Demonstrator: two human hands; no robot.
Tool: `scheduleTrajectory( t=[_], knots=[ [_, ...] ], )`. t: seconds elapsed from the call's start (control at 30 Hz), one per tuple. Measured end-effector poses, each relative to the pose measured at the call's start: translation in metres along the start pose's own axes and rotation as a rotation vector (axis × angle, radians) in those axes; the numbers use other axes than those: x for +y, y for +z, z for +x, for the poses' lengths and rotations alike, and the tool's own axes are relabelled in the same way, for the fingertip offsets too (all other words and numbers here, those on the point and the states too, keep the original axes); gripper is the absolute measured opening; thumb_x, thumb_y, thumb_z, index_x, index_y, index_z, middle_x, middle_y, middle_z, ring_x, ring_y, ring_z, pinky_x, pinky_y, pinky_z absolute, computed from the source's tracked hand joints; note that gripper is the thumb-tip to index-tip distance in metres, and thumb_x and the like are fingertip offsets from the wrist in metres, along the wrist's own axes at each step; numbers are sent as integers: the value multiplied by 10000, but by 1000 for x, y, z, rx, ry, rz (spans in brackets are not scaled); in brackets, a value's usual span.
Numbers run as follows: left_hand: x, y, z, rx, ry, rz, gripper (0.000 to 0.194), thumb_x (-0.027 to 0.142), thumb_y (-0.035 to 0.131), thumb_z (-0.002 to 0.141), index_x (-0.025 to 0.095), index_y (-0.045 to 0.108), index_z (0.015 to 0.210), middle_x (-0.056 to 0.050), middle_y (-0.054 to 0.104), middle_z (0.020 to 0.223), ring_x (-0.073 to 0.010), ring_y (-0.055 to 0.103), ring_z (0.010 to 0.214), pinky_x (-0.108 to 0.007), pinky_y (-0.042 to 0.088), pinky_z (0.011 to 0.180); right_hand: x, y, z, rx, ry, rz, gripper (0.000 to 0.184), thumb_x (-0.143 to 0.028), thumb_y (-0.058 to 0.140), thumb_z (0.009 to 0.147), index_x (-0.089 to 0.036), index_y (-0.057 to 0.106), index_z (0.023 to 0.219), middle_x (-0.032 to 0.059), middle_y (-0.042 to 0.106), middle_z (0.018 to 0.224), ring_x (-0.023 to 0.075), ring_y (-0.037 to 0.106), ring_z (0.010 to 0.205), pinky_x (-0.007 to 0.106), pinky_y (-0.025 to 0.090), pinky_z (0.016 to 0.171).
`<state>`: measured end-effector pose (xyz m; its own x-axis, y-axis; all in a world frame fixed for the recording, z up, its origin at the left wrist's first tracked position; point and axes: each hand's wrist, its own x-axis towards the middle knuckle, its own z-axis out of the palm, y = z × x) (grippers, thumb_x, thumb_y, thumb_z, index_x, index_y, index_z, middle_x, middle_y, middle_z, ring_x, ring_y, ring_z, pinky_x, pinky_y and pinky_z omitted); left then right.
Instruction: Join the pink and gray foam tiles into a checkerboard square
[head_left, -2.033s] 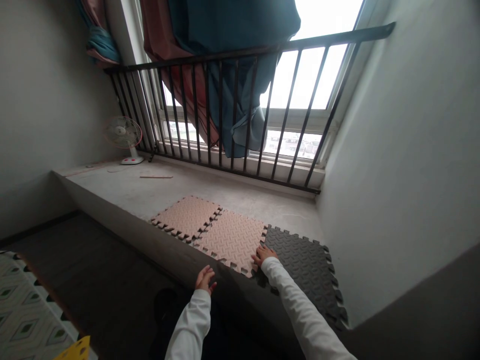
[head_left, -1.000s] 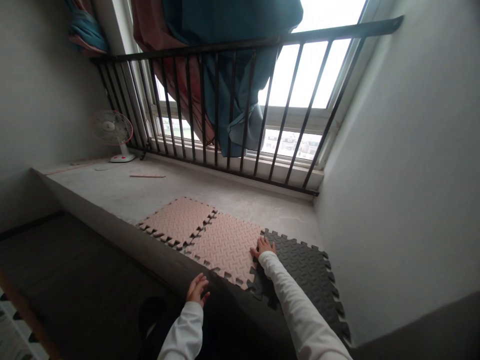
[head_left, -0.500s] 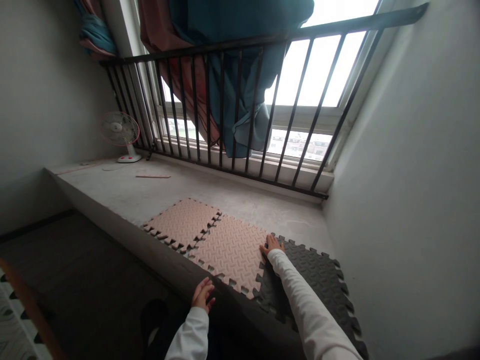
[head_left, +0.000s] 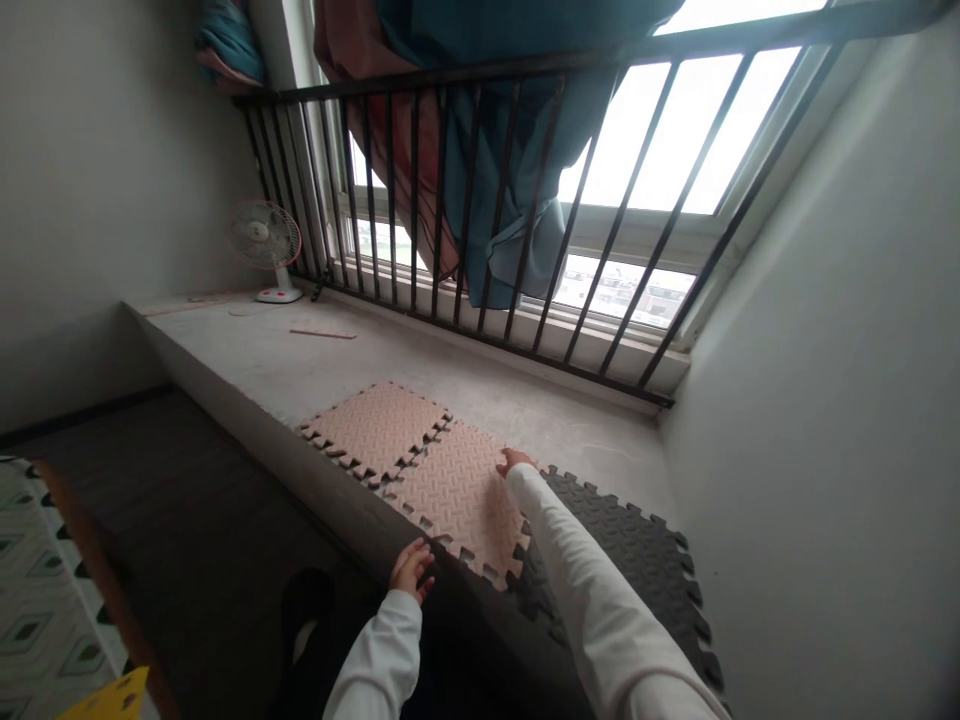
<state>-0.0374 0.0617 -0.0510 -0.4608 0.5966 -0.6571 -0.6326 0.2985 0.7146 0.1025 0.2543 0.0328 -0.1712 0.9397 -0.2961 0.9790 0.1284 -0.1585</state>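
A pink foam mat tile (head_left: pixel 457 500) with puzzle-cut edges lies on the ledge. My right hand (head_left: pixel 516 461) is at its far right corner, fingers bent and closed on the edge; part of the grip is hidden by the hand and sleeve. The tile looks slightly bowed near its right side. To its right lies a black foam mat tile (head_left: pixel 615 530), partly covered by my right arm. Another pink foam mat tile (head_left: pixel 379 425) lies to the left, with a narrow gap along the adjoining edges. My left hand (head_left: pixel 412 568) hovers before the ledge front, fingers loosely bent and apart, holding nothing.
A dark metal railing (head_left: pixel 465 200) runs along the window behind the ledge (head_left: pixel 262 355), with a curtain (head_left: pixel 465 150) hanging there. A small fan (head_left: pixel 266 240) and a thin strip (head_left: pixel 322 334) stand and lie further left. A patterned bed-like surface (head_left: pixel 45 590) is at lower left.
My right hand has moved left from the seam with the black tile to the pink tile's far corner. The view has shifted slightly; my left hand stays about the same.
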Motion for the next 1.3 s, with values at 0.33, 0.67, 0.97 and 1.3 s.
scheduleTrajectory(
  t=[0.33, 0.67, 0.97, 1.3],
  knots=[
    [11, -14, -6, -20, -135, -237, 260, 200, 505, 631, 222, 547, 887, -25, 607, 880, -134, 581, 733, -226, 381, 516, -167, 61, -23, -16, -416, 132, 455, -249, 590, 645, -189, 532, 1092, 59, 578, 1107, 184, 525, 997, 231, 412, 810],
    [19, -22, -19, -39, -94, -334, 321, 201, 489, 663, 229, 518, 981, -27, 597, 912, -116, 572, 720, -213, 376, 525, -189, 67, -10, 92, -312, 173, 274, -167, 512, 679, -176, 582, 945, 97, 616, 990, 201, 559, 910, 267, 420, 703],
    [19, -19, -24, -89, -77, -301, 298, 151, 473, 664, 230, 538, 944, -37, 589, 956, -116, 577, 750, -206, 378, 538, -98, 2, -8, 316, -344, 196, 241, -228, 517, 685, -210, 562, 921, 29, 621, 922, 144, 546, 816, 229, 387, 713],
    [15, -14, -35, -159, -63, -211, 279, 143, 475, 678, 202, 521, 946, -66, 556, 1058, -97, 568, 734, -190, 374, 510, 151, -45, -124, 226, 64, -64, 228, -189, 467, 688, -207, 590, 879, 31, 633, 914, 150, 571, 809, 230, 406, 727]
  ],
)
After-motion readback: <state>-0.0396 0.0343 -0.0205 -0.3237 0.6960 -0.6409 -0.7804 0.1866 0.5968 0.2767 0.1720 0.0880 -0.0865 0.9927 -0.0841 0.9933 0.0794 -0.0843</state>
